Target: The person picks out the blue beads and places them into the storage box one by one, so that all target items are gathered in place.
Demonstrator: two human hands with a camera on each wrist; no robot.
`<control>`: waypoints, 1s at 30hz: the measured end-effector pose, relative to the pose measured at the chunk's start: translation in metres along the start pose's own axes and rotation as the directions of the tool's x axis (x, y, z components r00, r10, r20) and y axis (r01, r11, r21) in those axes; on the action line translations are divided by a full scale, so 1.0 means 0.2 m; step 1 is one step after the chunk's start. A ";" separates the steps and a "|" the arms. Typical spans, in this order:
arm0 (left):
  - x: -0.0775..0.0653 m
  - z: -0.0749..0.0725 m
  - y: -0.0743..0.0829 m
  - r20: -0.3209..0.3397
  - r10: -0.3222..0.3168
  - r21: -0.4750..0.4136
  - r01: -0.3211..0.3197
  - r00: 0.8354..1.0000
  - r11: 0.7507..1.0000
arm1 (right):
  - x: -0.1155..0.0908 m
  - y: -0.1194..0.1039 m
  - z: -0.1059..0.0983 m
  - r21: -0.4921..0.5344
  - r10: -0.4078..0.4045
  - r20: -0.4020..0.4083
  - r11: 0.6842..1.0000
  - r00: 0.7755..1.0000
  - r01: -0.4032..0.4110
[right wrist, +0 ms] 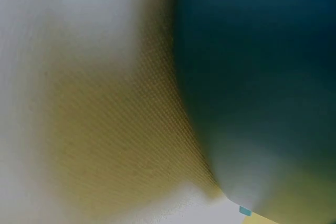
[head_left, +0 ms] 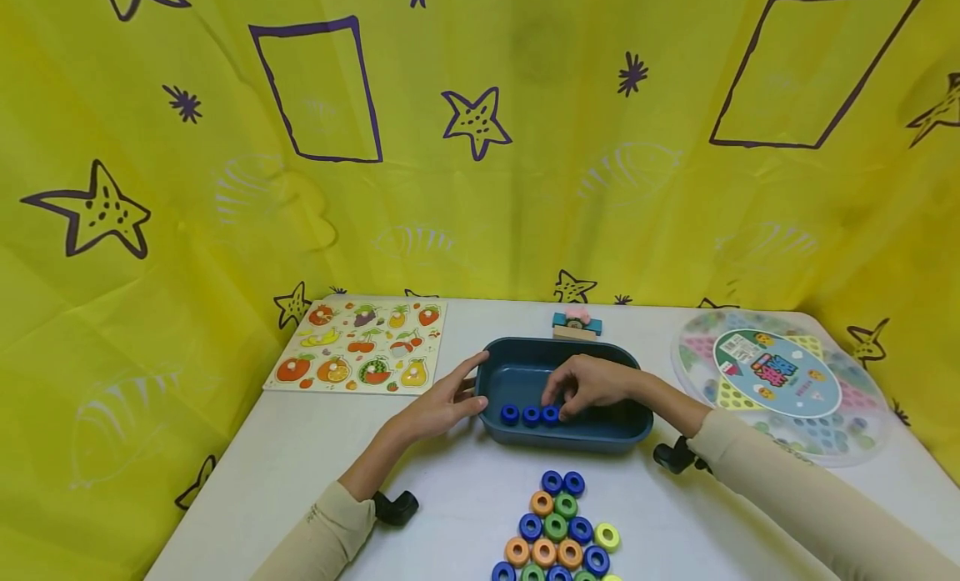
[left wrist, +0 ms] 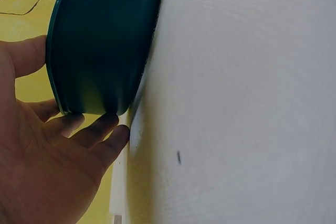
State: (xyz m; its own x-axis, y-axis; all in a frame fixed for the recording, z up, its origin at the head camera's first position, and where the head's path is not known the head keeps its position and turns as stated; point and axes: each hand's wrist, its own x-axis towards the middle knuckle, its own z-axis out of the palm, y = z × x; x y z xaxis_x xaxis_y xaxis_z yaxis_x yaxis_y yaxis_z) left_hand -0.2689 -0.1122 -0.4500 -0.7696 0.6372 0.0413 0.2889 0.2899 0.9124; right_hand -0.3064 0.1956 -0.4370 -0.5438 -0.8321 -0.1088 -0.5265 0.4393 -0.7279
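"Head view: what's lying nearest?"

"Blue, orange, green and yellow plastic rings point(head_left: 555, 536) are sitting in rows on the white table point(head_left: 435, 481)."

"And beyond?"

"The left hand point(head_left: 446, 404) is gripping the left end of a dark blue-green, oblong plastic tub point(head_left: 517, 379). Inside it, the right hand point(head_left: 588, 383) is pinching the rightmost blue ring point(head_left: 550, 422) of three lining the near wall."

"Farther back?"

"A clear oval plastic case point(head_left: 780, 377) is lying right, a cream fruit-picture board point(head_left: 382, 343) left; a small teal-and-pink toy point(head_left: 577, 323) is standing between, and a yellow patterned curtain point(head_left: 555, 206) is hanging behind."
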 end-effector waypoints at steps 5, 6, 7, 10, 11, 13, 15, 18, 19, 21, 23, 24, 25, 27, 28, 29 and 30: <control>0.00 0.00 0.00 0.004 -0.002 0.008 0.002 1.000 1.000 | -0.01 -0.01 0.00 0.030 0.007 -0.009 1.000 1.000 -0.007; 0.00 0.00 0.00 0.007 -0.001 0.007 0.001 1.000 1.000 | -0.01 -0.02 0.00 0.028 0.009 -0.022 1.000 1.000 -0.008; 0.00 0.00 0.01 0.011 0.001 0.005 -0.001 1.000 1.000 | -0.02 -0.03 -0.01 0.023 0.011 -0.041 1.000 0.999 -0.010; -0.01 -0.01 0.05 0.027 0.002 -0.009 -0.001 1.000 1.000 | -0.07 -0.11 -0.02 -0.008 0.003 -0.136 1.000 0.991 -0.004; -0.02 -0.01 0.07 0.032 0.002 -0.013 -0.002 0.999 1.000 | -0.09 -0.14 -0.02 -0.017 -0.007 -0.175 1.000 0.985 0.004; -0.03 -0.01 0.11 0.039 0.000 -0.015 0.001 0.999 1.000 | -0.14 -0.23 -0.01 -0.021 -0.028 -0.244 0.999 0.969 0.024; -0.04 -0.02 0.15 0.044 -0.007 -0.006 0.007 0.999 1.000 | -0.20 -0.32 0.01 -0.009 -0.065 -0.301 0.998 0.951 0.065; -0.05 -0.02 0.18 0.049 -0.011 0.002 0.011 0.999 1.000 | -0.29 -0.41 0.07 0.006 -0.116 -0.359 0.992 0.926 0.126; -0.05 -0.02 0.18 0.049 -0.011 0.001 0.011 0.999 1.000 | -0.32 -0.42 0.10 0.007 -0.133 -0.373 0.989 0.918 0.146; -0.05 -0.02 0.18 0.047 -0.006 -0.004 0.006 0.999 1.000 | -0.37 -0.42 0.17 0.007 -0.138 -0.397 0.988 0.908 0.154; -0.05 -0.02 0.17 0.047 0.000 -0.010 0.001 0.999 1.000 | -0.42 -0.42 0.24 0.009 -0.113 -0.411 0.992 0.905 0.128; -0.05 -0.02 0.17 0.047 0.003 -0.014 -0.002 0.999 1.000 | -0.44 -0.42 0.28 0.016 -0.088 -0.416 0.994 0.905 0.104; -0.05 -0.02 0.17 0.047 0.005 -0.016 -0.005 0.999 1.000 | -0.46 -0.42 0.31 0.028 -0.054 -0.419 0.997 0.906 0.073; -0.04 -0.02 0.16 0.050 0.008 -0.017 -0.007 0.999 1.000 | -0.49 -0.41 0.37 0.050 0.020 -0.420 0.999 0.907 0.002; -0.04 -0.02 0.16 0.054 0.008 -0.017 -0.007 0.998 1.000 | -0.50 -0.41 0.39 0.064 0.058 -0.418 0.997 0.907 -0.034; -0.04 -0.02 0.15 0.054 0.008 -0.018 -0.007 0.999 1.000 | -0.51 -0.40 0.41 0.077 0.092 -0.414 0.995 0.905 -0.066; -0.04 -0.02 0.15 0.055 0.008 -0.018 -0.007 0.998 1.000 | -0.51 -0.40 0.43 0.088 0.122 -0.412 0.992 0.903 -0.094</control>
State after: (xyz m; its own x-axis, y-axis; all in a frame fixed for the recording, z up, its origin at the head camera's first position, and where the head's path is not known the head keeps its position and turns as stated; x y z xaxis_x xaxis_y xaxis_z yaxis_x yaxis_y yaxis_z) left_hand -0.2570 -0.1111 -0.4218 -0.7345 0.6781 0.0258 0.2841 0.2728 0.9192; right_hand -0.1522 0.2167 -0.4266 -0.8244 -0.5585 0.0919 -0.4138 0.4840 -0.7710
